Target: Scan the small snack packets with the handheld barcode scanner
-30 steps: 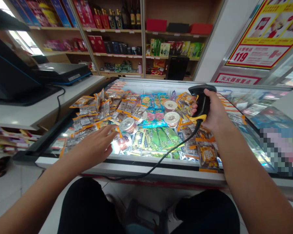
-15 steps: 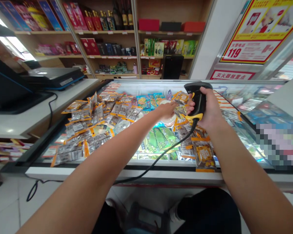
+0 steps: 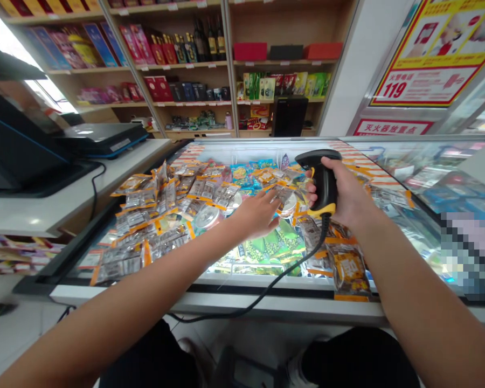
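Observation:
My right hand is wrapped around the grip of a black and yellow barcode scanner, held up over a glass-topped chest freezer. Its black cable runs down and left past the freezer's front edge. My left hand reaches over the glass with fingers stretched and thumb apart. The fingertips are at a clear snack packet with orange edges; whether they touch it I cannot tell. Many similar packets lie spread at the left, and a larger packet lies at the right front.
Under the lit glass are green packages and round tubs. On the left counter stands a black device with a flat platform. Shelves of boxes and bottles line the back wall; a yellow-red poster hangs at the right.
My left hand has drawn back to the left and nearer, its fingers spreading. Orange-edged packets near it have shifted left. The scanner stays in my right hand; the view has tilted slightly.

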`<act>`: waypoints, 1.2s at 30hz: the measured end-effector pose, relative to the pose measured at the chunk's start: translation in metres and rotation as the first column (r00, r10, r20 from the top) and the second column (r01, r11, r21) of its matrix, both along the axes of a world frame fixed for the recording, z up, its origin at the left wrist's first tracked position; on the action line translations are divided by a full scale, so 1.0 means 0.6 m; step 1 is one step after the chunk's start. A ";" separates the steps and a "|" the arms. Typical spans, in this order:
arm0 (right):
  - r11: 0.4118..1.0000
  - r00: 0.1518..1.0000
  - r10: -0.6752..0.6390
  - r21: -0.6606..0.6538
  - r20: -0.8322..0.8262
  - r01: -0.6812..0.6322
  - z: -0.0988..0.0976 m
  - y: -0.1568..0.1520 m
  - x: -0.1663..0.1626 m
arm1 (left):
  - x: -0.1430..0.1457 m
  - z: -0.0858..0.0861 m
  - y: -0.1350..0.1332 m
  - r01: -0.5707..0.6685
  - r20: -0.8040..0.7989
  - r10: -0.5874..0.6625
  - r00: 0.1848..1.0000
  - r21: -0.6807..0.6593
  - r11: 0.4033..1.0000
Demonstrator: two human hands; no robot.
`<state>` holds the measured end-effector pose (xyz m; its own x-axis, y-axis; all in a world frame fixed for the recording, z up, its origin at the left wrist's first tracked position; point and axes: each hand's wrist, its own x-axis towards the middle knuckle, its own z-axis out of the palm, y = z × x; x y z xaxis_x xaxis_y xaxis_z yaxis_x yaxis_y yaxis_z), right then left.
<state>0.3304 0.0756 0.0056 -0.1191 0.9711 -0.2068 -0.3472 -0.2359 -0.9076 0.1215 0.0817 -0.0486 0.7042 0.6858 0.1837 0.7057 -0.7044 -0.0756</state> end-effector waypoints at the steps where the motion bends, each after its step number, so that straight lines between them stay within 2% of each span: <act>1: 1.000 1.000 0.018 -0.023 0.013 -0.018 -0.002 -0.001 -0.003 | -0.007 0.002 -0.015 0.009 -0.010 -0.009 1.000 -0.003 1.000; 7: 0.979 0.973 0.180 -0.123 0.146 -0.163 -0.015 -0.008 -0.015 | -0.020 -0.008 -0.076 -0.077 -0.059 0.076 0.995 -0.007 0.997; 11: 0.953 0.936 0.275 -0.192 0.219 -0.235 -0.019 -0.013 -0.020 | -0.008 -0.023 -0.092 -0.121 -0.058 0.120 0.991 -0.011 0.993; 14: 0.937 0.917 0.330 -0.197 0.224 -0.289 -0.020 -0.015 -0.024 | -0.003 -0.022 -0.096 -0.138 -0.060 0.136 0.989 -0.035 0.990; 24: 0.935 0.912 0.338 -0.192 0.230 -0.298 -0.020 -0.014 -0.022 | -0.006 -0.022 -0.094 -0.123 -0.039 0.122 0.992 -0.027 0.992; 27: 0.944 0.925 0.309 -0.189 0.220 -0.270 -0.015 -0.015 -0.019 | -0.011 -0.006 -0.101 -0.083 -0.027 0.083 0.996 -0.021 0.996; 30: 0.972 0.954 0.215 -0.146 0.210 -0.186 -0.006 -0.016 -0.017 | -0.032 0.015 -0.116 -0.075 -0.046 0.073 0.996 -0.047 0.996; 32: 0.983 0.969 0.156 -0.121 0.192 -0.135 -0.001 -0.017 -0.015 | -0.061 0.020 -0.130 -0.076 -0.047 0.075 0.996 -0.027 0.997; 36: 0.986 0.977 0.136 -0.122 0.164 -0.117 0.003 -0.016 -0.015 | -0.157 -0.003 -0.159 -0.056 -0.013 0.057 0.998 0.048 0.997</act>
